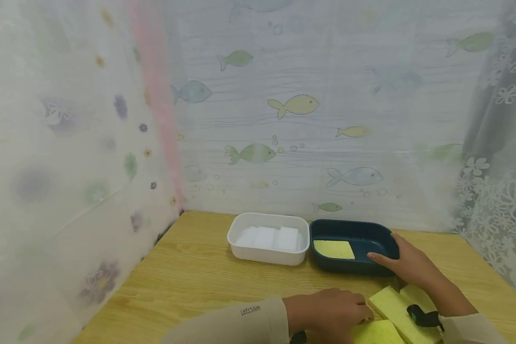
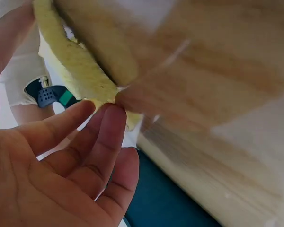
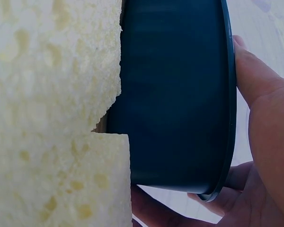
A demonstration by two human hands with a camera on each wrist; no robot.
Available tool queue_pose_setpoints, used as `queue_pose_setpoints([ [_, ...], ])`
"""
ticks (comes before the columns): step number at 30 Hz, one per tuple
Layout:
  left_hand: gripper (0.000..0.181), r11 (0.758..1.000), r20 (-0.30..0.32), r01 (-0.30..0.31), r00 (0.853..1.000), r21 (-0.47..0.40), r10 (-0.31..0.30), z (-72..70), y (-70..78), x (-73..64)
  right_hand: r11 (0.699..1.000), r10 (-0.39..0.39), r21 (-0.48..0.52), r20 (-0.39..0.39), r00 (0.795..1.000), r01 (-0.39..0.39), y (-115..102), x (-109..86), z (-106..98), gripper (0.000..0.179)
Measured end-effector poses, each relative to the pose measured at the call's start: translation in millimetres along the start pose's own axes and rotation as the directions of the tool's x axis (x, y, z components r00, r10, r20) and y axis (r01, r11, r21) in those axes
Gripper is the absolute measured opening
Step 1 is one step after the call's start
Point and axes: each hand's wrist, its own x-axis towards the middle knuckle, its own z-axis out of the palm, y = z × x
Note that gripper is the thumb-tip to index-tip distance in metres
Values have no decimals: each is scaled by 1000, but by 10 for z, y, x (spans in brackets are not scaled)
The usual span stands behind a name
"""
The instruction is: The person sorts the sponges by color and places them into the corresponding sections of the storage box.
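My left hand (image 1: 333, 310) is at the front of the table over a yellow sponge (image 1: 378, 333). In the left wrist view, the curled fingers (image 2: 111, 125) meet one end of that sponge (image 2: 78, 61), with the thumb at its other end. My right hand (image 1: 414, 263) grips the right end of a dark blue container (image 1: 348, 268), its thumb over the rim. Inside the container, toward the left, lies a flat yellow sponge piece (image 1: 333, 249). The right wrist view shows the container's side (image 3: 175, 94) beside large, close sponges (image 3: 52, 118).
Left of the blue container stands a white container (image 1: 266, 255) holding several white blocks (image 1: 266, 237). More yellow sponges (image 1: 402, 310) lie under the right forearm, on the wooden table (image 1: 176, 286). Fish-printed curtain (image 1: 292, 157) hangs behind the table.
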Motion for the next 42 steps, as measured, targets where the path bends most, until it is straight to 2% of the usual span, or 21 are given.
queue_pose_setpoints([
  [5, 62, 999, -4, 12, 1000, -42, -12, -29, -17, -18, 1000, -3, -7, -6, 1000, 3, -18, -10, -10, 124],
  [12, 62, 999, -37, 24, 999, -47, -26, -22, -91, -61, 1000, -25, -2, 8, 1000, 25, -27, -10, -2, 121],
  [16, 61, 999, -98, 2, 995, -43, -6, -39, -170, -122, 999, -43, 15, 31, 999, 42, -31, 0, -24, 118],
  [21, 61, 1000, -194, -19, 981, -18, 15, -94, -296, -223, 998, -58, 26, 25, 998, 57, 0, -38, -101, 112],
  [27, 60, 998, -240, 28, 970, -47, -39, -210, -448, -306, 998, -64, 17, 53, 997, 63, 131, -99, -204, 104],
  [32, 56, 994, -290, 83, 952, -65, -98, -281, -549, -294, 995, -91, 34, 41, 995, 89, 208, -134, -222, 97],
  [38, 54, 986, -371, 154, 914, -58, -165, -327, -709, -204, 994, -108, 29, 37, 993, 107, 209, -130, -214, 96],
  [42, 54, 978, -399, 193, 893, -84, -210, -345, -819, -120, 994, -110, 24, 45, 993, 109, 190, -119, -220, 98],
])
